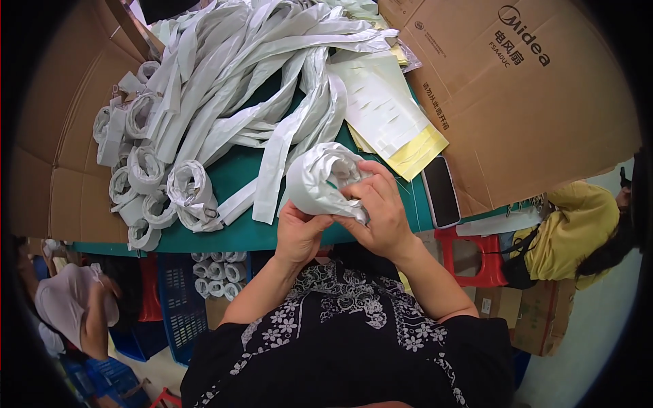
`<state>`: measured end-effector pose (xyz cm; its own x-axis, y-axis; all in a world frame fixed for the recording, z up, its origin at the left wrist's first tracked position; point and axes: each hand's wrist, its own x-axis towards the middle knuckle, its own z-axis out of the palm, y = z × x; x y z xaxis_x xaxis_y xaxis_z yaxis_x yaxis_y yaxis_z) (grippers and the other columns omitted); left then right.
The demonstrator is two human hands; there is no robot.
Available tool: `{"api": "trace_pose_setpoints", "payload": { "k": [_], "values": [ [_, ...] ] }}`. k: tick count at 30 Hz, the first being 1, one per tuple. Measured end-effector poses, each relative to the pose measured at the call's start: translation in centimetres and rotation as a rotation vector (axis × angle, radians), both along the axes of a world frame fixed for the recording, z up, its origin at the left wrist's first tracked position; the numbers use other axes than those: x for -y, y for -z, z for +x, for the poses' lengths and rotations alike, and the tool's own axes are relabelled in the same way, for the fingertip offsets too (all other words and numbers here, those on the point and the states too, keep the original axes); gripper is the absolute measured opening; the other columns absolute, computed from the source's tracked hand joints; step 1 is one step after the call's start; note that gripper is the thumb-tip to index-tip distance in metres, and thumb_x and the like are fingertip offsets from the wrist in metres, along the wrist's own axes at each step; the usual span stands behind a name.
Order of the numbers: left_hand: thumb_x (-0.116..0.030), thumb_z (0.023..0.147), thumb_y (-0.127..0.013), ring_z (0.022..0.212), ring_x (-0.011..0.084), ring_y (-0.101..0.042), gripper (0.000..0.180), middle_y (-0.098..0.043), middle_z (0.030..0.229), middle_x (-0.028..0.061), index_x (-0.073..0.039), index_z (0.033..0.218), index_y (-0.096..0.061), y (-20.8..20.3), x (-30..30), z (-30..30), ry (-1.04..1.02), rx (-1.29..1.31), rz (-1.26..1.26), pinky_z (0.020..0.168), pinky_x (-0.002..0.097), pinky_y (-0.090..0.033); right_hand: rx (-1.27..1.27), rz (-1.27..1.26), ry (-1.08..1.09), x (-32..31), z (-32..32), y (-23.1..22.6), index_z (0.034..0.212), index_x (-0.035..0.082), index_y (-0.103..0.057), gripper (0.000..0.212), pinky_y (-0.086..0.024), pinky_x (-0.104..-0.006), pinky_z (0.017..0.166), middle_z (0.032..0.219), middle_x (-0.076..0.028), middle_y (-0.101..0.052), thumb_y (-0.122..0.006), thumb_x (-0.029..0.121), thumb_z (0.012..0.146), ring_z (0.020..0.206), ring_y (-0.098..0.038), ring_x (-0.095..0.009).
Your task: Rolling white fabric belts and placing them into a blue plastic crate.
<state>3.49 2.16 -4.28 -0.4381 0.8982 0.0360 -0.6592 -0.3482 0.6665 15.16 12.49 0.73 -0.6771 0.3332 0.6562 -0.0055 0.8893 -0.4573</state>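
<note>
Both my hands hold one rolled white fabric strip (309,187) just above the front edge of the green table. My left hand (299,234) grips its lower left side, thumb on the rim. On the right side, my right hand (377,211) has fingers curled into the roll's hollow middle and the thumb underneath. A small green bit shows inside the roll. Behind it lies a large heap of long, loose white strips (231,75). Several finished-looking rolls (145,170) are piled at the left of the table.
White and yellow sheets (388,112) lie at the right, beside a dark phone (441,192). Cardboard panels (517,102) stand on both sides. Below are a blue crate (182,306), more rolls and a red stool (469,262). Other people sit at left and right.
</note>
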Motion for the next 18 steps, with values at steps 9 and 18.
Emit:
{"api": "trace_pose_setpoints", "payload": {
  "k": [9, 18],
  "values": [
    [-0.010, 0.067, -0.077, 0.109, 0.0211, -0.051, 0.079, -0.053, 0.114, 0.0073, -0.005, 0.132, -0.032, 0.9, -0.4, -1.9, 0.189, 0.051, 0.160, 0.094, 0.0351, -0.041, 0.072, -0.058, 0.081, 1.3, -1.0, -0.3, 0.108, 0.000, -0.054, 0.050, -0.040, -0.0416, 0.087, 0.098, -0.015, -0.052, -0.072, 0.025, 0.069, 0.106, -0.046, -0.037],
    [-0.003, 0.068, -0.072, 0.107, 0.0212, -0.051, 0.066, -0.054, 0.106, 0.0038, -0.009, 0.124, -0.039, 1.5, -1.1, -1.6, 0.286, 0.225, 0.380, 0.093, 0.0366, -0.041, -0.063, -0.182, 0.007, 0.7, -1.8, -0.4, 0.092, 0.003, -0.055, 0.041, -0.041, -0.0424, 0.085, 0.094, -0.011, -0.054, -0.078, 0.019, 0.062, 0.102, -0.049, -0.036]
  ]
}}
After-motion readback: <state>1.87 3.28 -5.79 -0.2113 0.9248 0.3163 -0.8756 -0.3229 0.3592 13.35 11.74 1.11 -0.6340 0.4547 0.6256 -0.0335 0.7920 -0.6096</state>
